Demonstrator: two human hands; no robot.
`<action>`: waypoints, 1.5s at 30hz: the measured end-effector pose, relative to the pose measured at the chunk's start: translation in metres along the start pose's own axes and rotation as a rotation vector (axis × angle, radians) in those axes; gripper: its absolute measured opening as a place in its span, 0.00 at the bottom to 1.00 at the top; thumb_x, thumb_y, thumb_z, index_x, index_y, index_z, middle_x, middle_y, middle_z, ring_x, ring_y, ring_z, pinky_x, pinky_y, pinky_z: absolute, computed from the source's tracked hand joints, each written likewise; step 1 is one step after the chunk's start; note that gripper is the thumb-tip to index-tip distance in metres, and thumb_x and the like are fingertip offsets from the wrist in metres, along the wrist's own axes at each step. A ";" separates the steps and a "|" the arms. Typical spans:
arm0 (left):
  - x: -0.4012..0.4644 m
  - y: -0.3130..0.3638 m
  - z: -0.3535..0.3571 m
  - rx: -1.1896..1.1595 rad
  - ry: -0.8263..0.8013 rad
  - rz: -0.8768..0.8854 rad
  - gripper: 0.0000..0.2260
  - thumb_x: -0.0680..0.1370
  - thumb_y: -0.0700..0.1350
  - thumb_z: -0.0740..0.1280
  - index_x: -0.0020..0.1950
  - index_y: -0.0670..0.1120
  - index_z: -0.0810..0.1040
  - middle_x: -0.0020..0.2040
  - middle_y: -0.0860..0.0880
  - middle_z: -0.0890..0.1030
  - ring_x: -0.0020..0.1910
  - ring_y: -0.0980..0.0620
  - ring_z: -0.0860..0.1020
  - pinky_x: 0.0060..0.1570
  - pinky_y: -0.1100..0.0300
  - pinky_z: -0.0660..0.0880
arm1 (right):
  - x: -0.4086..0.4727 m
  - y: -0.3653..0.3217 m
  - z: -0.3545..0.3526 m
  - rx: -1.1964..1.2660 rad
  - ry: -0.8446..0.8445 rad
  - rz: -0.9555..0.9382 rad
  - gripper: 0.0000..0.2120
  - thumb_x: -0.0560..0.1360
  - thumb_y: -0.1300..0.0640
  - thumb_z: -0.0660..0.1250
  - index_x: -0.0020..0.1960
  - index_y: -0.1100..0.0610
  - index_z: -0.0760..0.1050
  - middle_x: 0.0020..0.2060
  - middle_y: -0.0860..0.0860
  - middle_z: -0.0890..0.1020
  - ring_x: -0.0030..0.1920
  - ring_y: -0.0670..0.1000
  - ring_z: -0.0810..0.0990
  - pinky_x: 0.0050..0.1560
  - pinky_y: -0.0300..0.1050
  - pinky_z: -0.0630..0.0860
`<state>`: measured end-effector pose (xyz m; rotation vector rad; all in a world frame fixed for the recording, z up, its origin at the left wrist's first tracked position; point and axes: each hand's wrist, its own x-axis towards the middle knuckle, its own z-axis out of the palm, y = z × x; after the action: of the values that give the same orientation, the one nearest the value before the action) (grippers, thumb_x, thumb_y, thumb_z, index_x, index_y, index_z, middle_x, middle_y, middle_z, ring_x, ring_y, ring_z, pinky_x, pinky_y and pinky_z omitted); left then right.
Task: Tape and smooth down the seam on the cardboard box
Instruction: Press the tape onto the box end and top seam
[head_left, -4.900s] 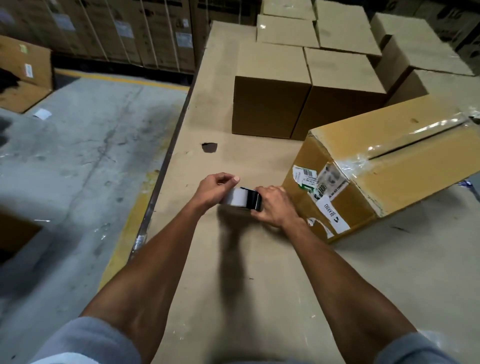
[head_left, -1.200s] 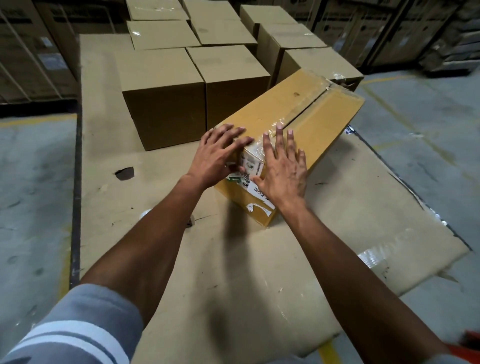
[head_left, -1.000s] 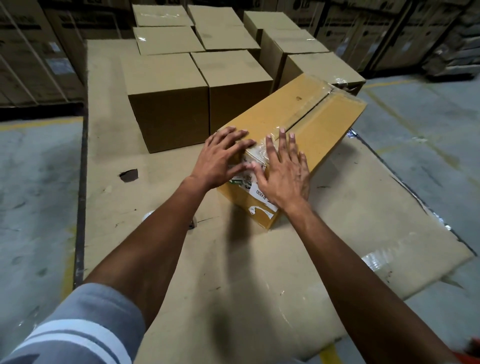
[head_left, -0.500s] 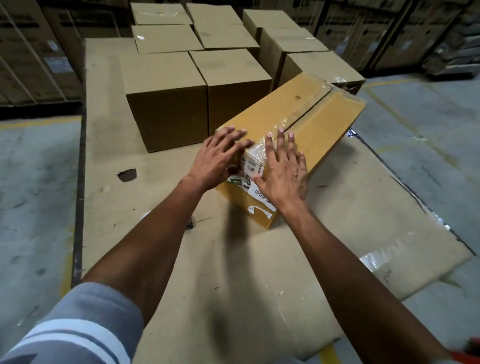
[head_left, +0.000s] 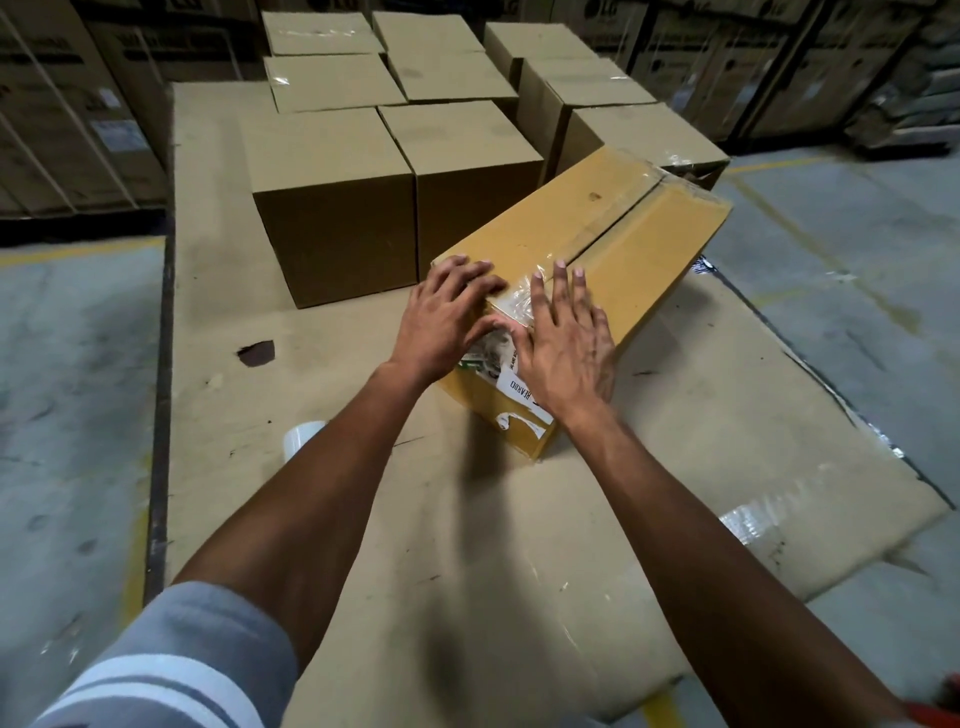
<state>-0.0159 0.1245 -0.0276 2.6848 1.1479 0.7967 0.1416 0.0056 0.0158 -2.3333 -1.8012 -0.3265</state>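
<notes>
the long yellow-brown cardboard box (head_left: 597, 270) lies on the flat cardboard sheet (head_left: 675, 415). the left hand (head_left: 441, 322) and right hand (head_left: 563, 343) lie flat, fingers spread, pressing the crinkled clear tape (head_left: 514, 304) at its near end. uneven pressing could trap wrinkles, and the seam may lift.

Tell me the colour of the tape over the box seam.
Clear, glossy tape on the yellow-brown box; head view.
</notes>
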 end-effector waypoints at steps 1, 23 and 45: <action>0.000 -0.002 -0.001 0.015 -0.020 0.014 0.29 0.82 0.69 0.62 0.80 0.60 0.67 0.84 0.53 0.65 0.84 0.45 0.58 0.76 0.39 0.66 | 0.000 0.000 -0.001 -0.013 -0.004 -0.011 0.37 0.84 0.32 0.43 0.86 0.52 0.43 0.85 0.55 0.43 0.85 0.57 0.43 0.82 0.61 0.55; 0.013 0.004 -0.016 0.227 -0.114 0.312 0.30 0.88 0.64 0.49 0.87 0.54 0.55 0.88 0.51 0.56 0.86 0.50 0.55 0.84 0.42 0.45 | -0.001 0.010 0.005 -0.039 -0.012 -0.097 0.36 0.86 0.35 0.41 0.85 0.58 0.51 0.84 0.57 0.54 0.84 0.55 0.52 0.84 0.56 0.49; 0.009 0.002 -0.014 0.078 -0.112 0.278 0.27 0.87 0.65 0.55 0.85 0.58 0.63 0.84 0.53 0.66 0.84 0.49 0.61 0.82 0.43 0.52 | -0.003 0.008 0.000 0.038 -0.096 -0.099 0.32 0.87 0.40 0.41 0.84 0.56 0.57 0.83 0.54 0.62 0.83 0.54 0.57 0.83 0.54 0.46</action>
<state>-0.0165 0.1283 -0.0112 2.9532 0.8083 0.6367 0.1485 0.0009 0.0148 -2.2749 -1.9539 -0.1945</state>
